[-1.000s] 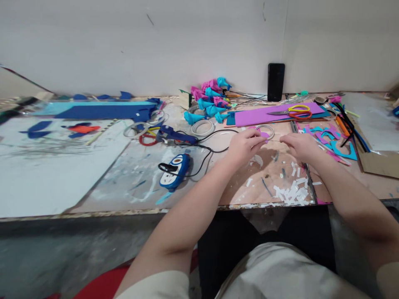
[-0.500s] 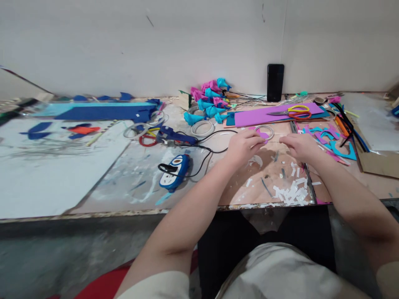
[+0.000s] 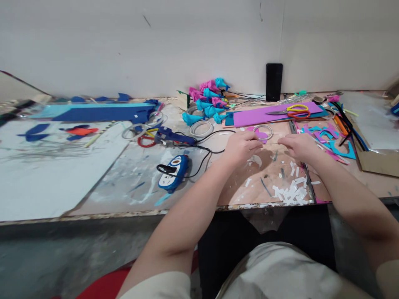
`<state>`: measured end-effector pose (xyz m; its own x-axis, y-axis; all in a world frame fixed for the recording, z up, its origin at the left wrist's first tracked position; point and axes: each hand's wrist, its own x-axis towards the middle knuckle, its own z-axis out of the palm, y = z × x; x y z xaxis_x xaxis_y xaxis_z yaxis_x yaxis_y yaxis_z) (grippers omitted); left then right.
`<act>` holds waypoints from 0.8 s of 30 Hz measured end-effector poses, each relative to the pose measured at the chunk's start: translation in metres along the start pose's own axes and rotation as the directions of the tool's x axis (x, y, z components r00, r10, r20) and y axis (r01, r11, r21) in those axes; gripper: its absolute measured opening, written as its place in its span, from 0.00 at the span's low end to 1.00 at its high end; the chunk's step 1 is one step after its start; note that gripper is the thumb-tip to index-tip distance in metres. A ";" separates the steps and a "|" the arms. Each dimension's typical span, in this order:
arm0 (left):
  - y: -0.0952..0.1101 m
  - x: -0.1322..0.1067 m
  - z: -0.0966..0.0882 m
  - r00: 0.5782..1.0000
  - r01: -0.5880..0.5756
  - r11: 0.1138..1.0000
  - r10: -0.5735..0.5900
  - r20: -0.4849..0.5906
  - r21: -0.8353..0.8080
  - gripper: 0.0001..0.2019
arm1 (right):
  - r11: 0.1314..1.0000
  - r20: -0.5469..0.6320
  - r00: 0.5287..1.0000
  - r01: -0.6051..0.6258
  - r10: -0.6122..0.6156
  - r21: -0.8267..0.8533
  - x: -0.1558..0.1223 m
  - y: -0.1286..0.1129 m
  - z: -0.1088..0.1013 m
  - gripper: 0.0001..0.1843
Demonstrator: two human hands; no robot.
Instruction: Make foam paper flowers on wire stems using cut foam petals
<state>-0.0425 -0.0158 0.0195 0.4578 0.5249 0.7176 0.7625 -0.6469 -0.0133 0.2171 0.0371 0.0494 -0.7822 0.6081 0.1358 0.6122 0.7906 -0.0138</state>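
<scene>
My left hand [image 3: 241, 147] is closed in a pinch over the wooden table [image 3: 237, 187], its fingertips on a small purple foam piece [image 3: 263, 140]. My right hand [image 3: 297, 145] is also closed, pinching the other end of a thin wire [image 3: 271, 143] that runs between the two hands. Just beyond the hands lies a clear tape ring [image 3: 263, 131] on a pink foam circle. White paper scraps [image 3: 291, 192] are scattered below my right hand.
A blue glue gun [image 3: 173, 136] with its black cord and a blue power strip [image 3: 171, 171] lie to the left. Pink and cyan foam flowers [image 3: 207, 101], a purple foam sheet [image 3: 274, 113] with yellow-orange scissors [image 3: 296, 111], a black phone [image 3: 274, 81] and foam offcuts [image 3: 328, 139] sit behind.
Both hands stay together pinching the wire and purple piece, with only small finger shifts. The view has drifted slightly.
</scene>
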 end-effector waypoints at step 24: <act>0.000 0.003 -0.008 0.997 0.063 0.997 -0.062 -0.051 0.034 0.13 | 0.995 -0.065 0.998 -0.015 0.022 0.101 0.001 0.007 0.004 0.19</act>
<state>-0.0444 -0.0189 0.0266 0.3861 0.5349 0.7515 0.8053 -0.5928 0.0082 0.2204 0.0435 0.0455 -0.7595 0.6193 0.1992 0.6092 0.7845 -0.1163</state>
